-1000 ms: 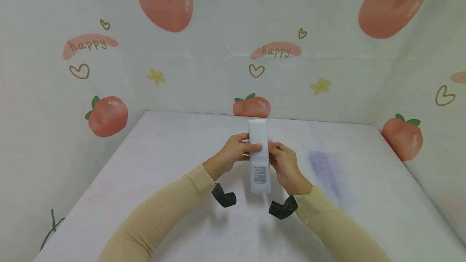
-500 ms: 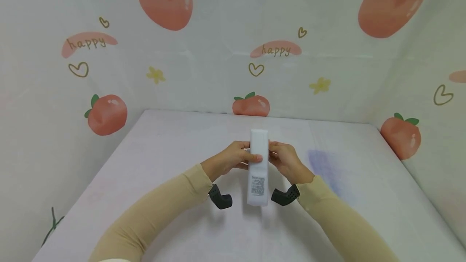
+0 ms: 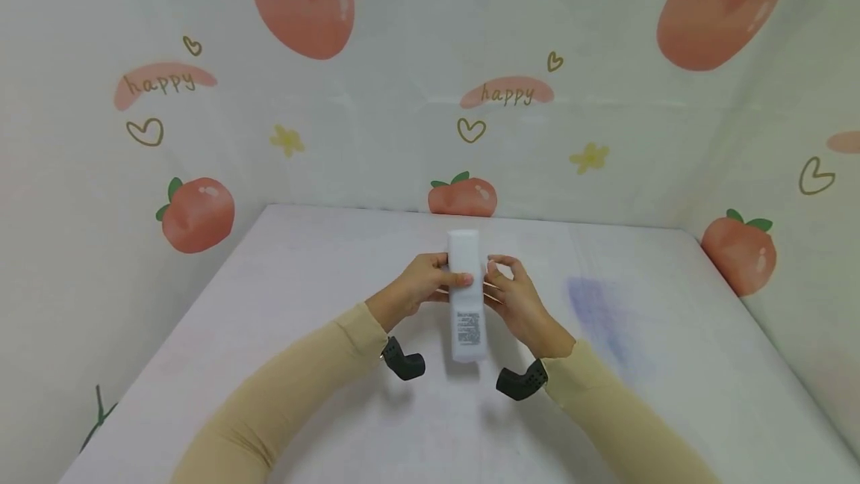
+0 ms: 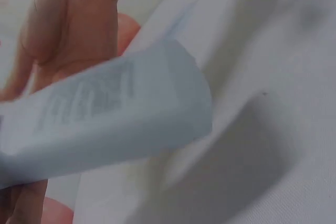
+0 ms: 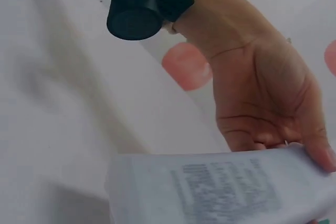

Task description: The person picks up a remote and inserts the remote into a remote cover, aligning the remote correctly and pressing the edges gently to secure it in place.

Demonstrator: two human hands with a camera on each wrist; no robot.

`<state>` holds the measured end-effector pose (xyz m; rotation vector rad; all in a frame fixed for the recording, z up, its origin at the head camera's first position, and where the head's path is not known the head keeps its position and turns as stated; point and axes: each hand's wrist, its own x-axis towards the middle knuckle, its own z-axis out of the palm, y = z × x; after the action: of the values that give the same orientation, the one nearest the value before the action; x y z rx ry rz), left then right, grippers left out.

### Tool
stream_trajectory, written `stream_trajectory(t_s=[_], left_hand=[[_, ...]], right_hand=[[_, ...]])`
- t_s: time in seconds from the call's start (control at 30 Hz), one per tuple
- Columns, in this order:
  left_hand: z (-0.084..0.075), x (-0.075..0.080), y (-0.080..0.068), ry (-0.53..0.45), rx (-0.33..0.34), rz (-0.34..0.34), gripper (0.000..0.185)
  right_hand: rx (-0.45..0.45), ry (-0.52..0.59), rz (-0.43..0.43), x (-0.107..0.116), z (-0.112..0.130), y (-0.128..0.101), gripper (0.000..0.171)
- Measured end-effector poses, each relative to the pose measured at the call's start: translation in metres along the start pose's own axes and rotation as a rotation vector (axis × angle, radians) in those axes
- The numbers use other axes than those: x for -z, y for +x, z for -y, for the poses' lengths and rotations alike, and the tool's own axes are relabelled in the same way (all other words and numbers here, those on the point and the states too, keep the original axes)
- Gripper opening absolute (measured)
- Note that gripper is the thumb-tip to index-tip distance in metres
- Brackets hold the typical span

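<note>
A long white box-like pack [image 3: 463, 254] with rounded edges and a block of dark print [image 3: 468, 327] stands almost upright above the table in the head view. My left hand [image 3: 418, 282] grips it from the left, thumb across the front and fingers behind. On its other side my right hand [image 3: 516, 293] has thumb and index finger just off the edge, while its lower fingers reach to the pack's side. The left wrist view shows the pack's lower end [image 4: 157, 93] close up. In the right wrist view, the left thumb lies over the pack [image 5: 226, 182].
A white cloth-covered table [image 3: 322, 260] spreads below, with a bluish stain [image 3: 601, 320] to the right. Around it hangs a white curtain [image 3: 403, 36] printed with fruit, hearts and flowers. Black wrist cameras [image 3: 403, 359] sit below both sleeves' cuffs.
The pack has shifted slightly left with my left hand, after dipping and rising again. My right thumb and index finger have come away from its edge.
</note>
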<state>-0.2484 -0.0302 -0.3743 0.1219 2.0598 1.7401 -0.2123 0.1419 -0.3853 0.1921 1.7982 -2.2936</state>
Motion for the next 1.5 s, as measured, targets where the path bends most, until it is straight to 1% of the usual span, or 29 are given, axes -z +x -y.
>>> stream_trajectory(t_s=[0.1, 0.2, 0.3, 0.4, 0.5, 0.57, 0.63, 0.7, 0.77, 0.83, 0.9, 0.97, 1.03, 1.07, 1.13, 1.3, 1.43, 1.5], left_hand=[[0.000, 0.000, -0.002, 0.006, -0.031, -0.013, 0.042], [0.000, -0.002, -0.004, 0.036, -0.063, 0.001, 0.043], [0.000, -0.006, -0.005, 0.096, -0.083, 0.028, 0.046], [0.001, -0.009, -0.007, 0.164, -0.080, 0.052, 0.050], [0.002, -0.010, -0.010, 0.183, -0.083, 0.081, 0.055], [0.004, -0.010, -0.012, 0.166, -0.102, 0.108, 0.058], [0.004, -0.008, -0.015, 0.106, -0.126, 0.123, 0.062], [0.004, -0.005, -0.018, 0.025, -0.157, 0.105, 0.066], [0.005, 0.000, -0.019, -0.057, -0.176, 0.071, 0.064], [0.005, 0.004, -0.019, -0.114, -0.174, 0.047, 0.057], [0.006, 0.005, -0.019, -0.133, -0.146, 0.056, 0.046], [0.008, 0.002, -0.018, -0.134, -0.114, 0.091, 0.039], [0.010, -0.005, -0.018, -0.142, -0.101, 0.094, 0.036], [0.011, -0.008, -0.017, -0.159, -0.102, 0.085, 0.034], [0.013, -0.016, -0.017, -0.190, -0.111, 0.031, 0.029], [0.017, -0.031, -0.018, -0.303, -0.124, -0.134, 0.009], [0.015, -0.040, -0.019, -0.407, -0.147, -0.228, 0.018], [0.013, -0.043, -0.019, -0.423, -0.152, -0.274, 0.019]], right_hand=[[0.001, -0.097, 0.069, 0.001, 0.005, -0.005, 0.043], [-0.028, -0.173, 0.119, 0.001, 0.008, -0.007, 0.051], [-0.046, -0.216, 0.142, 0.003, 0.008, -0.010, 0.052], [-0.057, -0.236, 0.145, 0.005, 0.007, -0.011, 0.048], [-0.049, -0.237, 0.125, 0.009, 0.008, -0.013, 0.045], [-0.036, -0.232, 0.111, 0.011, 0.009, -0.013, 0.044], [-0.019, -0.223, 0.107, 0.014, 0.012, -0.014, 0.046], [-0.002, -0.208, 0.107, 0.017, 0.014, -0.015, 0.047], [0.005, -0.191, 0.099, 0.021, 0.016, -0.016, 0.047], [0.005, -0.175, 0.082, 0.024, 0.018, -0.017, 0.045], [0.005, -0.166, 0.072, 0.027, 0.020, -0.018, 0.044], [0.003, -0.163, 0.084, 0.027, 0.021, -0.018, 0.045], [0.005, -0.162, 0.096, 0.024, 0.021, -0.018, 0.047], [0.007, -0.162, 0.102, 0.023, 0.021, -0.017, 0.048], [0.010, -0.172, 0.110, 0.021, 0.021, -0.017, 0.050], [0.034, -0.239, 0.123, 0.016, 0.023, -0.020, 0.054], [0.064, -0.296, 0.133, 0.011, 0.025, -0.023, 0.053], [0.074, -0.308, 0.124, 0.008, 0.025, -0.024, 0.052]])
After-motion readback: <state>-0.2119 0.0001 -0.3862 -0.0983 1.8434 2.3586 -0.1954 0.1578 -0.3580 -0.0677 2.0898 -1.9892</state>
